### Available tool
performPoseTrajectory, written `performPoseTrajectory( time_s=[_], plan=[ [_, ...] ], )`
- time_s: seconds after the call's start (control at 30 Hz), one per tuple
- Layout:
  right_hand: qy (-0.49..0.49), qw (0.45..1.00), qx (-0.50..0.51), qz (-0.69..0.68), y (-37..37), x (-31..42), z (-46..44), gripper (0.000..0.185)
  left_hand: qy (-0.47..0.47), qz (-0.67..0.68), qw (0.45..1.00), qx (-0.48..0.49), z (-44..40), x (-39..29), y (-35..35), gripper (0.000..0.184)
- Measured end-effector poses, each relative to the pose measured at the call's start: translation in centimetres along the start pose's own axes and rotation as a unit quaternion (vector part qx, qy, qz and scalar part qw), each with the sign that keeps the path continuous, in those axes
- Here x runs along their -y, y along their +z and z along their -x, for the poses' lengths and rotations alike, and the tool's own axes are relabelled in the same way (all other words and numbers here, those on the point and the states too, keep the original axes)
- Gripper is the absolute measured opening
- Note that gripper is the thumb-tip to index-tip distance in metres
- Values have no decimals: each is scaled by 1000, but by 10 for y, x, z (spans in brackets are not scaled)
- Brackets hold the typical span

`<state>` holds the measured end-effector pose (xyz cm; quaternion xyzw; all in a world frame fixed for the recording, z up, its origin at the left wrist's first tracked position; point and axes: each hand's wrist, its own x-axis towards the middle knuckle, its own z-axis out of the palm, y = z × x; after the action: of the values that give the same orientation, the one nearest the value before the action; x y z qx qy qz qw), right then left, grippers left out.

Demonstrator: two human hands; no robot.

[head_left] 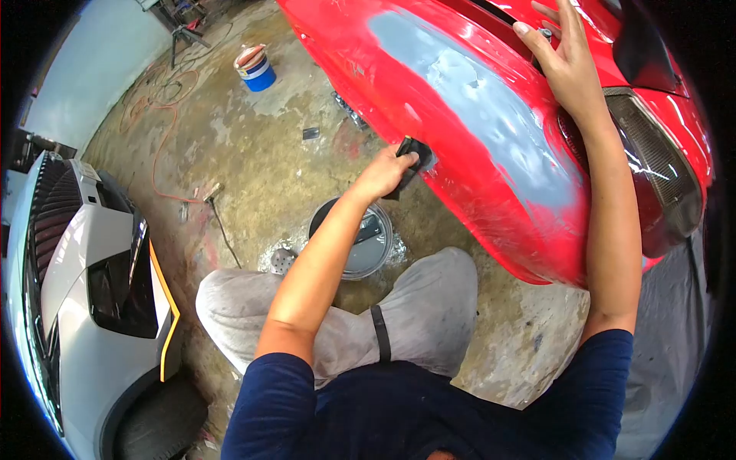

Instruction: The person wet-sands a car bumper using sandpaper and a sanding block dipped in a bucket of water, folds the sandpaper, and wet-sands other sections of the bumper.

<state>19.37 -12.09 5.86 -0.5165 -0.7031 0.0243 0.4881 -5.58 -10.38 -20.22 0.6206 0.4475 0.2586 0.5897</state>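
Note:
A red car body panel (452,146) slants across the upper right, with a long grey, wet-looking filler patch (491,115) along it. My left hand (383,175) is closed around a folded piece of black sandpaper (415,150), held at the panel's lower left edge. Higher up on the right, my right hand (571,65) rests by the panel's upper edge near the headlight (652,146), its fingers apart. Below my left hand, a round bucket of water (376,257) stands between my knees, with a dark object in it.
A blue paint can (257,70) stands on the wet, stained floor. An orange hose (157,172) winds along the left. A small dark rectangular piece (310,133) lies near the panel. A silver car front (100,307) occupies the left, and grey sheeting (659,330) hangs at the right.

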Motion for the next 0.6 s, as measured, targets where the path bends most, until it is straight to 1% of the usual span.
performPoseTrajectory(
  time_s=[0.1, 0.2, 0.23, 0.33, 0.4, 0.43, 0.47, 0.57, 0.6],
  plan=[
    [-3, 1000, -6, -7, -3, 12, 6, 78, 105, -148, 979, -90, -1, 10, -4, 27],
    [-12, 999, 1, 30, -6, 4, 4, 78, 234, -252, 928, -145, 5, 32, 15, 36],
    [-9, 999, 5, 34, -6, 6, 5, 78, 205, -252, 936, -134, 7, 34, 23, 41],
    [1, 999, 15, 41, -7, 16, 4, 79, 232, -228, 933, -157, 4, 39, 42, 32],
    [15, 999, 20, 40, -8, 13, 3, 80, 110, -146, 977, -111, 9, 23, 41, 27],
    [26, 995, 19, 96, -9, 10, 1, 81, 51, -100, 990, -84, 9, 13, 38, 26],
    [15, 996, 13, 88, -6, 11, 0, 81, -7, -52, 997, -58, 6, 9, 35, 25],
    [-1, 997, -3, 71, 2, 13, 3, 81, -21, 34, 999, -15, 4, 6, 28, 25],
    [-1, 997, -4, 72, 2, 13, 4, 81, 55, -34, 997, -41, -2, 21, 28, 24]
  ],
)
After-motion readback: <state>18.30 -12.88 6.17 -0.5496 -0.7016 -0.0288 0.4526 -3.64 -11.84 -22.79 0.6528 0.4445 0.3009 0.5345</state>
